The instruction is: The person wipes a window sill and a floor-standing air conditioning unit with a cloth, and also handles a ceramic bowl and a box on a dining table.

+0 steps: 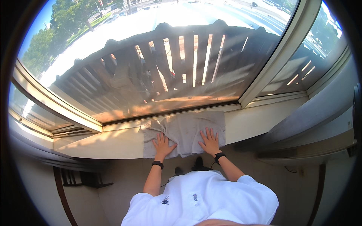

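Note:
A grey cloth [185, 127] lies spread over the middle of a pale windowsill [118, 144], creased near its upper left and hanging slightly at the front edge. My left hand [163, 145] rests palm down on the cloth's left part, fingers apart. On its right part lies my right hand [209, 141], also flat with spread fingers. Neither hand grips the cloth. A black band circles each wrist.
Behind the sill are a large window pane [175, 70] and its frame [280, 56], with a slatted railing outside. Curtains hang at both sides [316, 113]. A dark chair [90, 179] stands at lower left.

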`<act>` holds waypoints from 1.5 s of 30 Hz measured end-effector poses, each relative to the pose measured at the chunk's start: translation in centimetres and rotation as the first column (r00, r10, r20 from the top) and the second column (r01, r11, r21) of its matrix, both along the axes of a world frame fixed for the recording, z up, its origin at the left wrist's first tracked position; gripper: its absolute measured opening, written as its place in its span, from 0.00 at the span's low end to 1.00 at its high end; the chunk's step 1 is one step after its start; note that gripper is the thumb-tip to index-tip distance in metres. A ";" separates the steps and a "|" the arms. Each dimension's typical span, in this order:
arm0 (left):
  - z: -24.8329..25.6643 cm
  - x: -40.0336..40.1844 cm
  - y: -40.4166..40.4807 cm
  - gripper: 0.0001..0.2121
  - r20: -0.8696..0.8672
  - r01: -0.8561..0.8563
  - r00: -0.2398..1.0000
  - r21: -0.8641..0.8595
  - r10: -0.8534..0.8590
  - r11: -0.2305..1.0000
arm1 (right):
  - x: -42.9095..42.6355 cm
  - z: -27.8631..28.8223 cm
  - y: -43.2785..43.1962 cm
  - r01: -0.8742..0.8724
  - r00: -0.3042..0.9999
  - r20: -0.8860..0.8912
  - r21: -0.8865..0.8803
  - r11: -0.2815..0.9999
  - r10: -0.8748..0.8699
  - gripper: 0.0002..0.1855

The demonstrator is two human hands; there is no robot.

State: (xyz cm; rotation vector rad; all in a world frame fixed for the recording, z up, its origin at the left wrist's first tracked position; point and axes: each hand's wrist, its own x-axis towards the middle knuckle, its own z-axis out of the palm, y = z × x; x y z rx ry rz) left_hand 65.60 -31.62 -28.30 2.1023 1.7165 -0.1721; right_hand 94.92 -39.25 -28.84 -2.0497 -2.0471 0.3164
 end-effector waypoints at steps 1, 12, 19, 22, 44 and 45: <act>-0.3 0.2 -1.0 0.47 0.002 0.034 0.999 -0.014 -0.034 0.999 | 0.8 0.3 -0.3 -0.015 1.000 -0.011 -0.028 0.999 0.014 0.36; 1.2 0.2 2.1 0.44 0.156 -0.094 0.985 0.090 0.079 0.992 | 2.4 -0.3 3.8 0.152 0.988 0.031 0.071 0.986 -0.154 0.34; -1.1 3.3 0.1 0.38 0.147 0.103 0.978 0.265 -0.146 0.959 | -3.8 -0.4 0.7 -0.075 0.996 0.055 0.047 0.996 0.072 0.26; -0.6 0.2 0.1 0.37 0.239 0.263 0.916 0.247 -0.321 0.933 | -4.3 -0.6 0.6 -0.025 0.998 0.066 0.030 0.999 0.023 0.25; -2.0 -34.3 2.0 0.32 -0.027 -0.211 0.970 0.389 0.240 0.897 | -36.4 0.4 7.3 -0.437 0.887 0.091 -0.154 0.886 0.453 0.35; -1.7 -34.3 1.3 0.32 -0.019 -0.134 0.988 0.378 0.153 0.916 | -36.0 0.5 7.0 -0.474 0.870 0.075 -0.144 0.869 0.487 0.35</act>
